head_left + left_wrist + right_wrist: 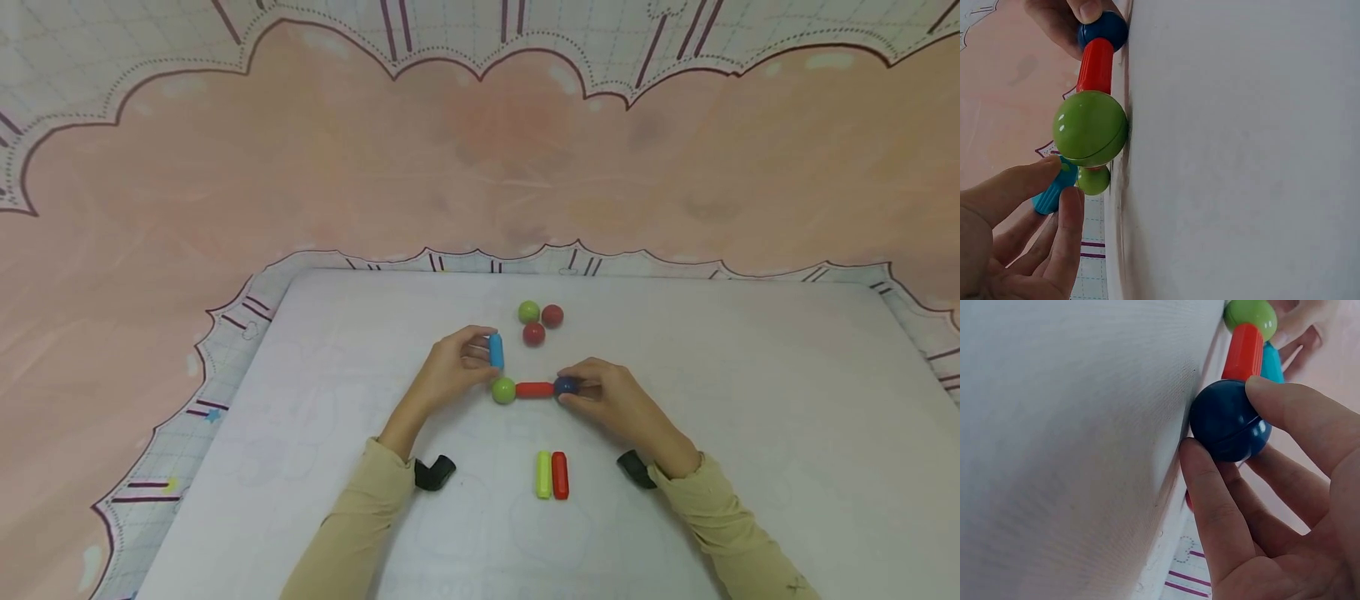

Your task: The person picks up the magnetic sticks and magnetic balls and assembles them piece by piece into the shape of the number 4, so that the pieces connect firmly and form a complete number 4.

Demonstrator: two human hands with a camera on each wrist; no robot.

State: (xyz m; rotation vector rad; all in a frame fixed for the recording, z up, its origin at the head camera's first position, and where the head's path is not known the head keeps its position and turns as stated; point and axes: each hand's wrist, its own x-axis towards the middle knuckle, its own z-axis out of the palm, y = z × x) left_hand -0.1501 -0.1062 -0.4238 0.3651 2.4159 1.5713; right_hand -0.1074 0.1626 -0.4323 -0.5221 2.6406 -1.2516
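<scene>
Head: the left hand (453,367) pinches a blue rod (496,351) just beyond a green ball (503,390); a red rod (534,390) runs right to a navy ball (564,387), gripped by the right hand (615,398). Left wrist adds the blue rod's ridges. Right wrist adds the glossy navy ball's seam.

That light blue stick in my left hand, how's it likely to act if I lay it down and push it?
The light blue stick looks stiff, held straight in your left hand. Its long, rounded body would probably roll if pushed sideways, though its ridges may slow it. Slim and plastic-looking, it's likely light.
</scene>
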